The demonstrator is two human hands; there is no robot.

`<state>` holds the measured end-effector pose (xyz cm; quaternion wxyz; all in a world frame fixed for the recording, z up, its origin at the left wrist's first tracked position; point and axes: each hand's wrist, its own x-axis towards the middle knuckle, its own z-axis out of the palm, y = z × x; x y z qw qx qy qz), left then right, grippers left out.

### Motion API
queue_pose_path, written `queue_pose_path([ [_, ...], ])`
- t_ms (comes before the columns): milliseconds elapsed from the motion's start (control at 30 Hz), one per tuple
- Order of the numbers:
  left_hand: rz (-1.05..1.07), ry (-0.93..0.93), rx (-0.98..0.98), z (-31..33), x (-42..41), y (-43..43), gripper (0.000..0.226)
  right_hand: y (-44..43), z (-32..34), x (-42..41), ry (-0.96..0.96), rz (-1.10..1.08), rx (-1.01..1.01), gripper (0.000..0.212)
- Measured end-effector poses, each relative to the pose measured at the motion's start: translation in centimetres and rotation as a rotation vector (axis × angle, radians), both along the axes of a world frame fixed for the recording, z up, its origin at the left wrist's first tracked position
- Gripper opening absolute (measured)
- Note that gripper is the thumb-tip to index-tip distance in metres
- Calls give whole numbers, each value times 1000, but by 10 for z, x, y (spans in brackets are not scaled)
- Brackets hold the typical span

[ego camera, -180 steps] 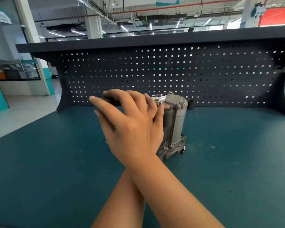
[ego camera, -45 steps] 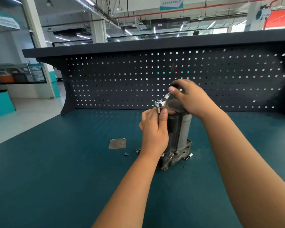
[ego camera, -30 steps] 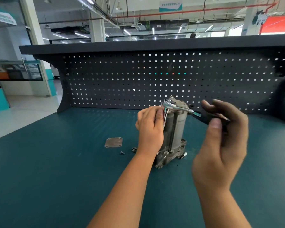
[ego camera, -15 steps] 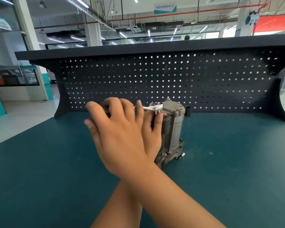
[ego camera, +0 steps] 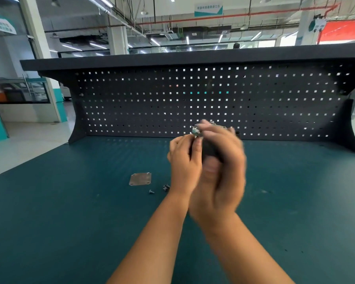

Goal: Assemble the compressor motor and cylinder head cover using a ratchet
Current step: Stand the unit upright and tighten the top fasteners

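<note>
The grey compressor (ego camera: 208, 149) stands upright mid-bench, mostly hidden behind both hands. My left hand (ego camera: 183, 162) grips its upper part, with fingertips up by the chrome ratchet head (ego camera: 196, 131) that sits on top of it. My right hand (ego camera: 221, 169), blurred by motion, is in front of the compressor and curled round the ratchet's dark handle, which I can barely make out. The square metal cylinder head cover (ego camera: 140, 178) lies flat on the mat left of the compressor, apart from both hands.
Two or three loose screws (ego camera: 151, 191) (ego camera: 166, 187) lie on the teal bench mat (ego camera: 70, 212) between the cover and my left wrist. A dark pegboard back panel (ego camera: 254, 99) with a shelf on top closes the far side of the bench.
My right hand has swung the ratchet handle from the left, where it crossed over my left arm, back to the near right. The cover and screws show again. My left hand stays on the compressor.
</note>
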<state>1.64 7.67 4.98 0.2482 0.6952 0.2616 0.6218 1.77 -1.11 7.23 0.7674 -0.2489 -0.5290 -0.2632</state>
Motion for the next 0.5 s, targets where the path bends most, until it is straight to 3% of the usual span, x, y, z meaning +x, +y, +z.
queue_pose_path([
  [100,7,-3,19,1,-1,-3,33,1,-6,30,117,79,117,23],
  [233,-16,1,10,2,-3,-7,42,6,-3,73,436,-45,17,22],
  [367,-42,2,-24,4,-3,-10,34,25,4,111,649,-38,-214,18],
  [500,-33,8,-13,3,-5,-10,27,50,18,140,540,-93,-739,20],
])
